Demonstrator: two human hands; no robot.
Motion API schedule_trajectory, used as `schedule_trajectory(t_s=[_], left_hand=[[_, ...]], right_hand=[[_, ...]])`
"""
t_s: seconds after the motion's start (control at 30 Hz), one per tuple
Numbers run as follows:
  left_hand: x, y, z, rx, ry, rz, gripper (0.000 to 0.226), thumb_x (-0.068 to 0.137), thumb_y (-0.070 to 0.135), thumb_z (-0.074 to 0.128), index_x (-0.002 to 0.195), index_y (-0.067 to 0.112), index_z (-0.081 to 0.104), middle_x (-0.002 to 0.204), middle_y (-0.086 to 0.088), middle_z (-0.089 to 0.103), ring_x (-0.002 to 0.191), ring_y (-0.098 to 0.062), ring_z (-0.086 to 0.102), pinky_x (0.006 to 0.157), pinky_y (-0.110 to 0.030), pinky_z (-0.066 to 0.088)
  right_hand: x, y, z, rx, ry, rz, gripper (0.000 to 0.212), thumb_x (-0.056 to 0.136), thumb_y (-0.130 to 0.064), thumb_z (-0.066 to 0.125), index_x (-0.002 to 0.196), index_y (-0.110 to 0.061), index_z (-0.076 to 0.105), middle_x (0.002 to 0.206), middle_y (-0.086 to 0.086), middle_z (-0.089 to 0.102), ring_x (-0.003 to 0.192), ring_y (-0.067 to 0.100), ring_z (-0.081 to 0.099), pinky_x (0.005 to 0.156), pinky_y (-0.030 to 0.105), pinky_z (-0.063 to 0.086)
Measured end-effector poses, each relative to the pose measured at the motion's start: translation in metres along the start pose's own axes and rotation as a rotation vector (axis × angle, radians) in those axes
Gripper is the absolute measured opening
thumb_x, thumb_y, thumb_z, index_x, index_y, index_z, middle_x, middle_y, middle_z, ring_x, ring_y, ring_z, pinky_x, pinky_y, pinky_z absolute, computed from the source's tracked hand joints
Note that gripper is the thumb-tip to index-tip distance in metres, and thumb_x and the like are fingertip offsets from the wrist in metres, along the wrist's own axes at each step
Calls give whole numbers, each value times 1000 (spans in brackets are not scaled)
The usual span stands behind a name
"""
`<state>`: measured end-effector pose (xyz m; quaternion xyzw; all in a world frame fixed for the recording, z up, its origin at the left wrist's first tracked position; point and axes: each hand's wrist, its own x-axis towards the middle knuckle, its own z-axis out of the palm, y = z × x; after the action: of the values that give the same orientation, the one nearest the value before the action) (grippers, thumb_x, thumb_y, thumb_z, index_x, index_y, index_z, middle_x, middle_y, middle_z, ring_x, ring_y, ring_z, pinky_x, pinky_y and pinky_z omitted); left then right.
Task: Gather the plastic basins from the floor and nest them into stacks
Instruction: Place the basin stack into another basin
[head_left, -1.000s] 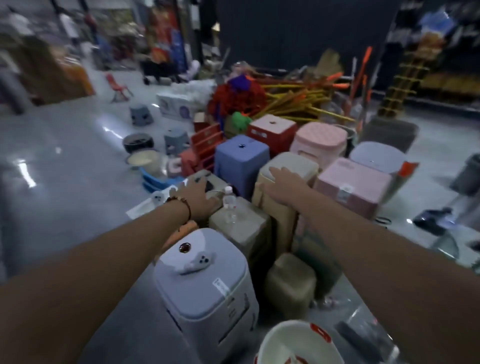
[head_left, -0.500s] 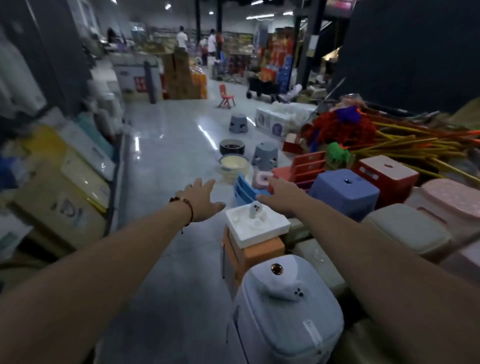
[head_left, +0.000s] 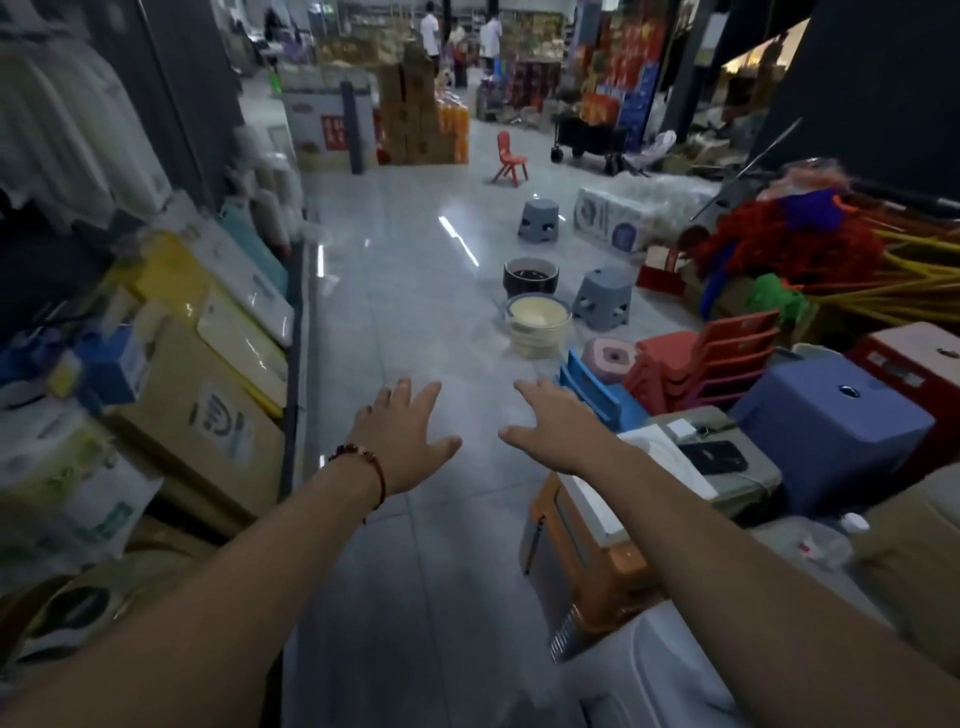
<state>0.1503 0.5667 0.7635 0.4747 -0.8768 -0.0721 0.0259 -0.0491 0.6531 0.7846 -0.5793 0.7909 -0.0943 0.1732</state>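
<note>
A cream plastic basin stack (head_left: 537, 327) stands on the tiled floor ahead, right of centre. Just behind it sits a dark basin (head_left: 531, 277). My left hand (head_left: 402, 436), with a red bead bracelet on the wrist, is stretched out over the floor with fingers spread and holds nothing. My right hand (head_left: 558, 423) reaches forward beside it, fingers straight and empty. Both hands are well short of the basins.
Plastic stools and bins crowd the right: a blue stool (head_left: 831, 431), red chairs (head_left: 711, 358), an orange-and-white bin (head_left: 587, 535), two grey step stools (head_left: 602, 299). Cardboard boxes (head_left: 202, 405) line the left shelf. Mops (head_left: 810, 244) lie at the right. Several people stand far back.
The view has swung left from the stool pile toward the aisle. Both hands have left the stool tops and now hover over the open floor, nearer the basins.
</note>
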Motion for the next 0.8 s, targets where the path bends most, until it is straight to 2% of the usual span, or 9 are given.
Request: schedule_trajectory(t_s=[0.2,0.6,0.8], left_hand=[[85,-35,-11,-1,7,-14,86,88,70,42,156,29,9,163,-12,8,148,-31,16,118,-49,24],[312,-51,-36,26,-35,11,85,90,70,39,156,32,3,165,-9,2,150,-30,10,118,-47,20],[411,-103,-36,16,-79,-10,84,90,70,39,156,34,3,165,-8,2,150,-30,11,119,-47,22]], right_hand=[[79,-25,4,46,-35,-56,79,92,-55,52,157,-28,16,165,7,10,150,28,13,119,49,18],[310,13,-55,33,-14,9,82,89,-58,55,156,-26,20,164,4,18,149,29,19,118,49,23],[412,-5,-61,49,-26,6,78,90,-54,56,155,-25,24,162,4,22,147,27,24,118,47,24]])
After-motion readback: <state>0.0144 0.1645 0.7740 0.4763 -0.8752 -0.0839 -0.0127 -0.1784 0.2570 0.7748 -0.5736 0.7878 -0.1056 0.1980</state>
